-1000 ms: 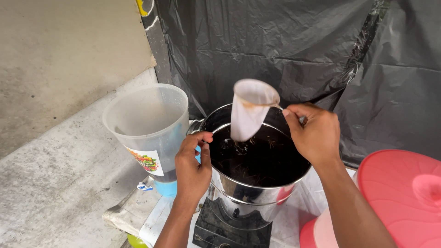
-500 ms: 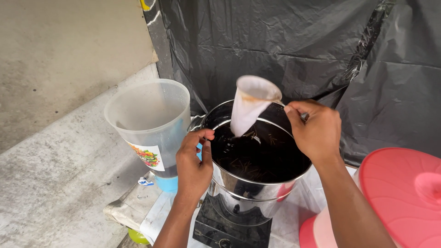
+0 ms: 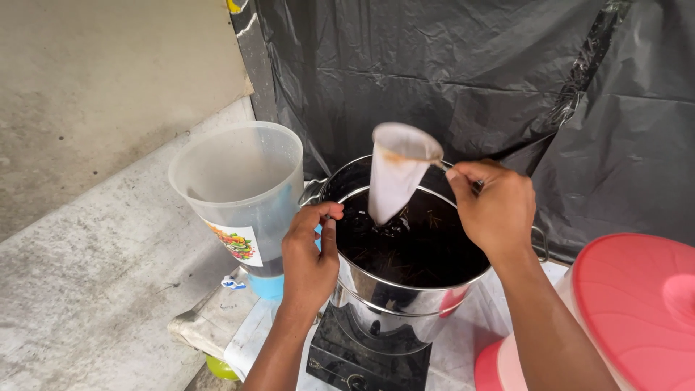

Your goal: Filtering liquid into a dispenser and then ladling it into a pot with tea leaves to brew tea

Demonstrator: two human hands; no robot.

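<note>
A shiny steel pot (image 3: 376, 304) full of dark liquid stands on a black cooker (image 3: 362, 358). My right hand (image 3: 492, 210) grips the thin handle of a white cloth strainer (image 3: 394, 177), whose pointed tip hangs just at the liquid's surface. My left hand (image 3: 308, 261) holds the handle of a large translucent plastic jug (image 3: 242, 185) with a blue base, tilted beside the pot's left rim. The jug looks empty.
A pink plastic container with a lid (image 3: 637, 311) stands at the right. Black plastic sheeting (image 3: 470, 72) hangs behind the pot. A grey concrete ledge (image 3: 94, 268) runs along the left, with a small green object (image 3: 217, 368) below it.
The cloth strainer has lifted slightly, so its tip now sits near the liquid's surface. The jug and my left hand have stayed by the pot's rim.
</note>
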